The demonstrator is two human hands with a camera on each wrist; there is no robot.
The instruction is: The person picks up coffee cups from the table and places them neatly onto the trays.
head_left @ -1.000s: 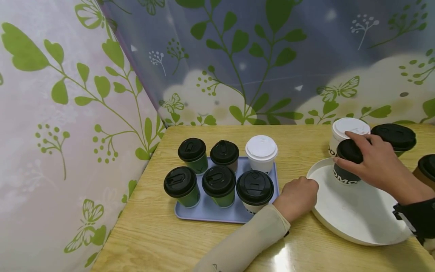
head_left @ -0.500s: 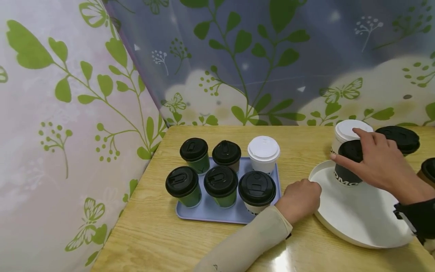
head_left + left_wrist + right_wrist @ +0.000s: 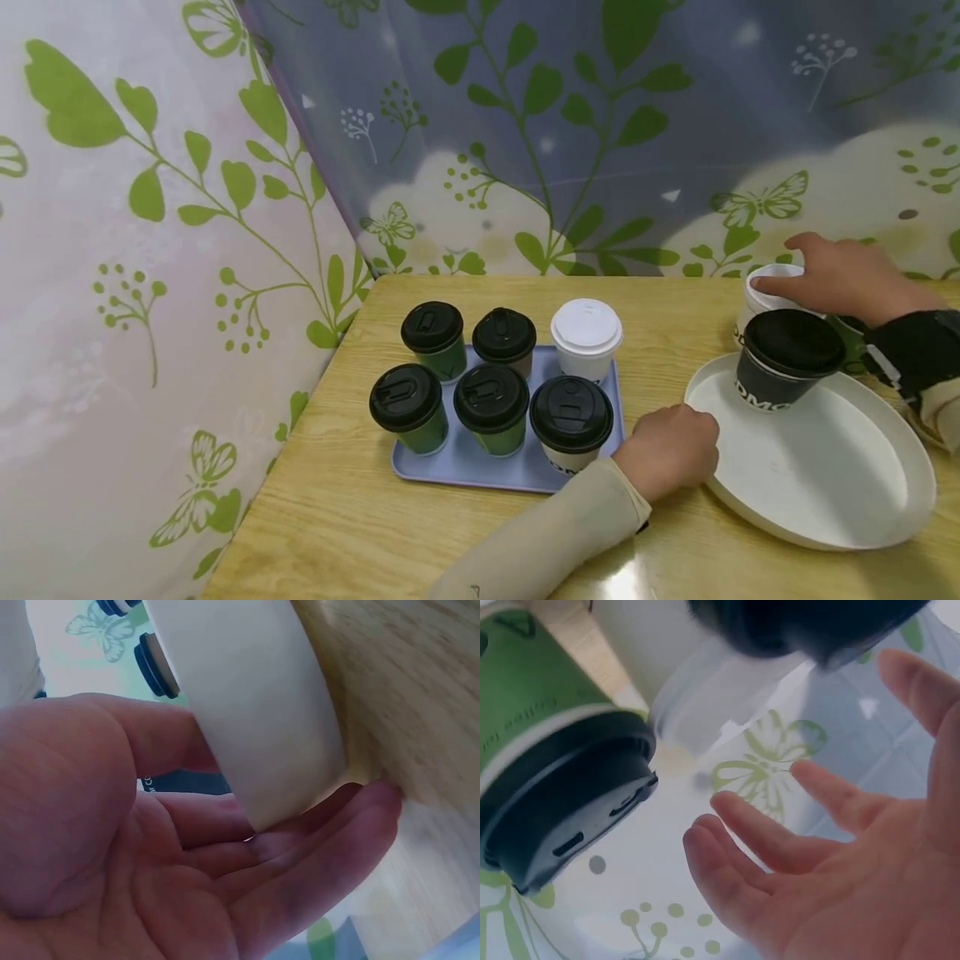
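Observation:
My left hand (image 3: 671,450) pinches the near-left rim of a round white tray (image 3: 840,483); in the left wrist view its thumb and fingers lie on either side of the tray wall (image 3: 262,697). On the tray's far part stands a dark paper coffee cup (image 3: 772,387) with a black lid. Behind it is a white cup (image 3: 763,312) with a white lid. Over that lid hovers my right hand (image 3: 847,271), fingers spread, holding nothing. In the right wrist view a green cup (image 3: 540,697) with a black lid is beside the hand; from the head it is mostly hidden.
On the wooden table (image 3: 322,517), a blue rectangular tray (image 3: 480,477) carries several lidded cups, among them a white-lidded one (image 3: 587,333) and a black-lidded white one (image 3: 570,417). A patterned cloth wall (image 3: 480,167) borders the table at the back and left.
My right hand has let go of the dark cup and moved up and back, above the white-lidded cup. The dark cup stays on the round tray. My left hand keeps its hold.

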